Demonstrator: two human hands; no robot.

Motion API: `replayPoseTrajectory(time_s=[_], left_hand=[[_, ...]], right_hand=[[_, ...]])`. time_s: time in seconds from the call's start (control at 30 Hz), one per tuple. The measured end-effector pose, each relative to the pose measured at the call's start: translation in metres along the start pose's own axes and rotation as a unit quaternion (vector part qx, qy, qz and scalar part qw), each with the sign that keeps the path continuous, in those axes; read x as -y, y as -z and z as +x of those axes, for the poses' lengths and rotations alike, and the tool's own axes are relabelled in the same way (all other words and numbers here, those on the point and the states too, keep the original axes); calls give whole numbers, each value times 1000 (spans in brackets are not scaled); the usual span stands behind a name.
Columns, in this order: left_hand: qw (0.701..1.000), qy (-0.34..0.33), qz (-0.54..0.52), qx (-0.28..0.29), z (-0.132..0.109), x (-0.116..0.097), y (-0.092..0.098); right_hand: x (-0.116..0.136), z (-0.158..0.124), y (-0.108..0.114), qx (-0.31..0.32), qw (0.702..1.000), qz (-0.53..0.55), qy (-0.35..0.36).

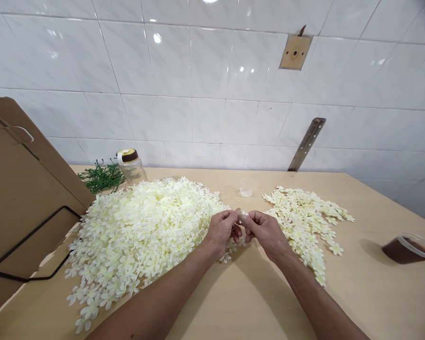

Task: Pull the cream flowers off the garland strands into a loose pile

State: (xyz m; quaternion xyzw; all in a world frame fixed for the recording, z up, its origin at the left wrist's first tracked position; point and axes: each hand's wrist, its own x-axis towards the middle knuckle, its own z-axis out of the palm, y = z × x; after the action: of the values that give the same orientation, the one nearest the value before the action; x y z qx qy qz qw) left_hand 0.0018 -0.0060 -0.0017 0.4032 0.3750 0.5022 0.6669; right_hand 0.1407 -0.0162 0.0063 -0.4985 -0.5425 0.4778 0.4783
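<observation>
My left hand (224, 231) and my right hand (265, 231) meet over the middle of the table, fingertips pinched close together. Between them is a small pale artificial flower (243, 215), mostly hidden by the fingers. To the left spreads a big heap of cream-white artificial flowers (152, 222), its right edge reaching beneath my left hand. A smaller, flatter pile of the same flowers (304, 222) lies beside my right hand. Just beyond my fingers stands a small clear plastic cup (246, 191) with whitish contents that I cannot make out.
A cardboard box (31, 189) and a black wire frame (28, 278) stand at the left. Behind the heap are green plastic stems (102, 177) and a clear bottle (131, 167). A tub of dark liquid (409, 248) sits far right. A tiled wall (205, 118) backs the table.
</observation>
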Motion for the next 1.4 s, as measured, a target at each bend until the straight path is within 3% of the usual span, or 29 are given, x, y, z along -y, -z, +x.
replayPoseTrajectory(time_s=[0.27, 0.53, 0.77, 1.0, 1.23, 1.4], left_hand=[[999, -10, -10, -29, 1, -8, 2], [989, -69, 78, -103, 2, -3, 0], [988, -90, 99, -81, -1, -2, -3], [986, -98, 102, -90, -3, -4, -4], [981, -116, 126, -94, -2, -1, -3], [976, -124, 146, -105, -3, -2, -3]], right_hand=[[3, -1, 2, 48, 993, 101, -38], [4, 0, -1, 28, 996, 66, -46], [-1, 2, 3, -23, 998, 46, -22], [3, 0, -2, 6, 998, 53, -38], [-1, 3, 0, -53, 997, 47, -29], [-1, 4, 1, -47, 997, 33, -46]])
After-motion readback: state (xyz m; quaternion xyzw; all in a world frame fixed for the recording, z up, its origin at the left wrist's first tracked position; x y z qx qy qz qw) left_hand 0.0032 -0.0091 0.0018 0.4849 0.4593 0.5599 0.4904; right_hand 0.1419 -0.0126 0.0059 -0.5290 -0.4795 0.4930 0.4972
